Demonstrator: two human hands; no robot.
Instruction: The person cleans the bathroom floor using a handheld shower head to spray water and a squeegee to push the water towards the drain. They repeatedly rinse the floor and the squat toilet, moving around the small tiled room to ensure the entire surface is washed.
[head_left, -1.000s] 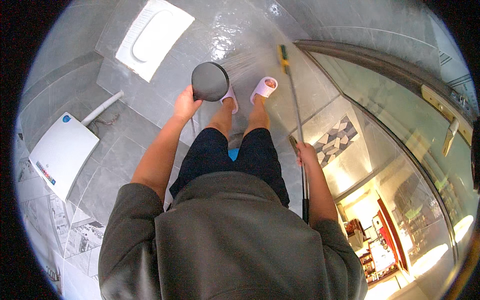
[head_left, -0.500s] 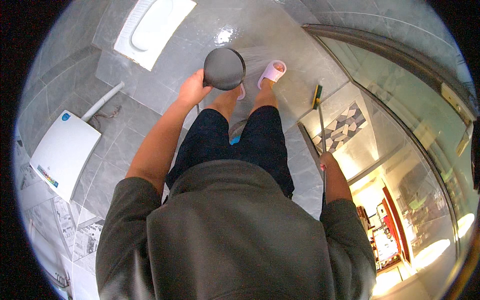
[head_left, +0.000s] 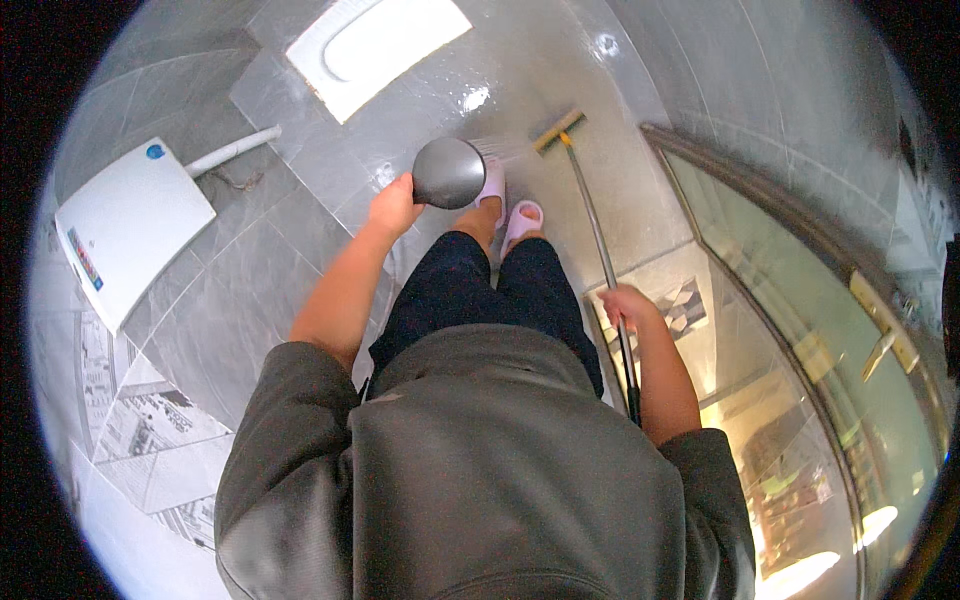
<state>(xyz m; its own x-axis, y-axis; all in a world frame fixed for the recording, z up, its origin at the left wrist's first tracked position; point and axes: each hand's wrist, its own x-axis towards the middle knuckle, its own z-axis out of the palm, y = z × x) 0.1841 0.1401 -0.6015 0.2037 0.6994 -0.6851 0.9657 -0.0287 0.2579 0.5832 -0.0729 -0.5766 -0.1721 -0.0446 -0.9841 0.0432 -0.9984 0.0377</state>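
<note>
My left hand (head_left: 394,207) grips a round dark shower head (head_left: 449,173), held out over the floor ahead of my feet. Fine streaks of water spray from its far right side. My right hand (head_left: 628,305) is closed around the long handle of a floor brush (head_left: 598,235), down at my right side. The brush's yellowish head (head_left: 558,131) rests on the wet grey tiles, ahead and to the right of my feet. Both feet wear pale pink slippers (head_left: 523,219). The shower head's grip is mostly hidden by my fingers.
A white squat toilet (head_left: 378,47) is set into the floor at the far side. On the left is a white box-shaped panel (head_left: 135,232) with a white pipe (head_left: 233,151). A framed glass door (head_left: 780,270) stands on the right, beside a patterned threshold tile (head_left: 683,310).
My right hand has pushed the brush forward and left, its head now turned sideways on the floor. My body has turned, and my feet are closer together. The shower head stays in my left hand.
</note>
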